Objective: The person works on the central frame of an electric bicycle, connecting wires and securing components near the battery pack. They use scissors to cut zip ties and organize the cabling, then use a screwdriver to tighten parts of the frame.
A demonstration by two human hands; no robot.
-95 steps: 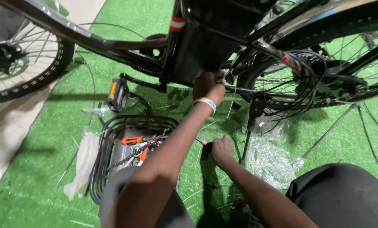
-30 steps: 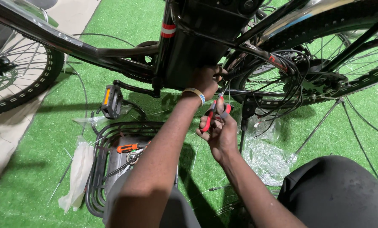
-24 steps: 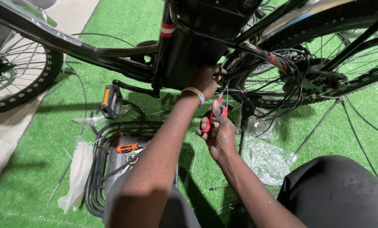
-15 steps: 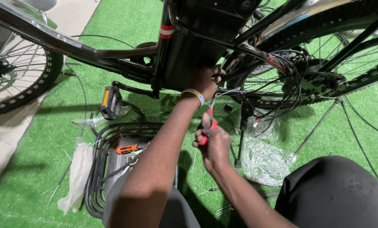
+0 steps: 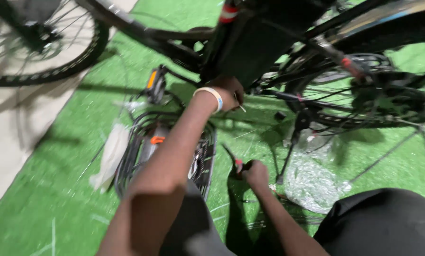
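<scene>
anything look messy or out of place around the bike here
Yes: crumpled clear plastic wrap lies loose on the green turf by the black kickstand, and a white wrapper sits beside the black wire basket.

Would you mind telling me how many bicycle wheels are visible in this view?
2. The front wheel is at upper left, over the pale floor; the rear wheel is at upper right, above the green turf. Both are partly cut off or hidden by the frame.
</scene>
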